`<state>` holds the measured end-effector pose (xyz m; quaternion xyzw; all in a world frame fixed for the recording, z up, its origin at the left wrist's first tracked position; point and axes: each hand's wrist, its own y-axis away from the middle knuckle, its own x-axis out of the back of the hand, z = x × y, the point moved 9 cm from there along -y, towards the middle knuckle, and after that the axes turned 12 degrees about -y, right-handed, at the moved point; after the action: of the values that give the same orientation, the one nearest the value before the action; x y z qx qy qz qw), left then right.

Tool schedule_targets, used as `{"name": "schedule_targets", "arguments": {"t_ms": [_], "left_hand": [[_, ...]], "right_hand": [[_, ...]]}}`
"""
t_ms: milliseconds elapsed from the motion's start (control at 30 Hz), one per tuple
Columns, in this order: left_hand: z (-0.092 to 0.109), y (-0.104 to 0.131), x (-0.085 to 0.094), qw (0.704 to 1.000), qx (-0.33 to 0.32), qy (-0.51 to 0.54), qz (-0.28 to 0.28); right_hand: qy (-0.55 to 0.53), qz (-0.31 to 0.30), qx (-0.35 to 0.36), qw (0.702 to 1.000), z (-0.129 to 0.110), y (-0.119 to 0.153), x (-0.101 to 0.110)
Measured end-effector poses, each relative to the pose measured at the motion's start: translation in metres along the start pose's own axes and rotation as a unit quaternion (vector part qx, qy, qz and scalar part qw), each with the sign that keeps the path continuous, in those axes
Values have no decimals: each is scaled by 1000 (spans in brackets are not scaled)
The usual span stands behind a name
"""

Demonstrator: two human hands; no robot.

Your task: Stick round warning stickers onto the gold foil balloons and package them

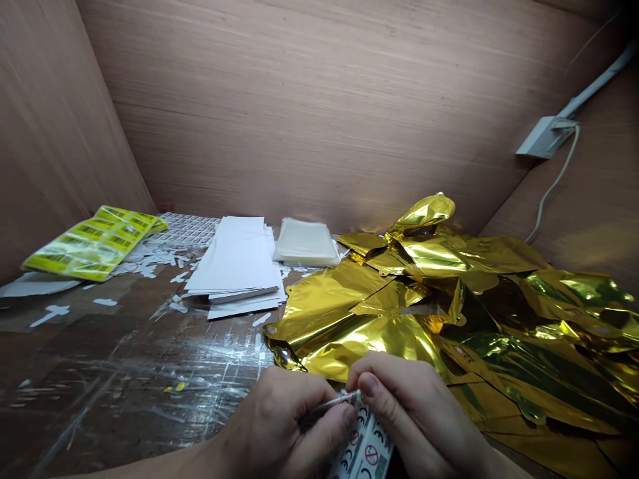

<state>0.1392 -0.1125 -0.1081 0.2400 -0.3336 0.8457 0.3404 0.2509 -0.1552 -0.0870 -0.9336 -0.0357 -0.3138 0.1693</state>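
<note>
Both hands are at the bottom centre of the head view, close together on a printed sticker sheet with CE marks and red warning symbols. My left hand pinches its top left part between thumb and fingers. At the sheet's top right, my right hand is closed with its thumb up near the edge. The sheet looks folded or bent between them, and its lower part runs out of view. Just behind the hands lie crumpled gold foil pieces.
A white paper stack and a stack of clear sleeves stand behind. Yellow barcode labels lie at the left, near another sticker sheet and white scraps. A socket box with a cable hangs at the right.
</note>
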Motion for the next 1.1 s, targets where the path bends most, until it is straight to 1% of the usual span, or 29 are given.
{"name": "schedule_targets", "arguments": {"t_ms": [67,133,233,333,500,633,700,800,833,900,967,1033,1100], "left_hand": [[0,0,-1,1000,-2,-7,-4],[2,0,-1,1000,-9,-13,-1],[5,1,-1,1000,-26,-12,5],[5,3,-3,1000,-23,-13,-5],[-1,2,-8,999,11,2,-32],[-9,1,-11,997,60,5,-54],[-13,2,-14,994,83,4,-67],[-17,5,-17,993,88,-6,-74],[-17,5,-17,994,80,-15,-71],[-12,5,-12,997,40,-49,-40],[4,5,-3,994,-42,-95,17],[24,9,4,979,-135,-135,71],[40,15,7,959,-209,-159,106]], "right_hand": [[-16,-22,-10,1000,-4,0,-1],[-13,-27,-10,999,-8,1,1],[-6,-6,0,1000,-11,4,6],[-8,5,16,1000,-14,7,7],[2,2,-6,1000,-8,6,3],[-4,-4,-23,1000,-2,4,1],[-3,-6,-14,1000,-2,4,0],[-6,-1,23,1000,-6,4,1],[-14,1,43,999,-9,4,2],[-37,7,83,996,-17,4,5],[-75,27,103,991,-23,4,13],[-114,61,90,988,-23,4,27],[-131,102,67,984,-19,3,43]]}}
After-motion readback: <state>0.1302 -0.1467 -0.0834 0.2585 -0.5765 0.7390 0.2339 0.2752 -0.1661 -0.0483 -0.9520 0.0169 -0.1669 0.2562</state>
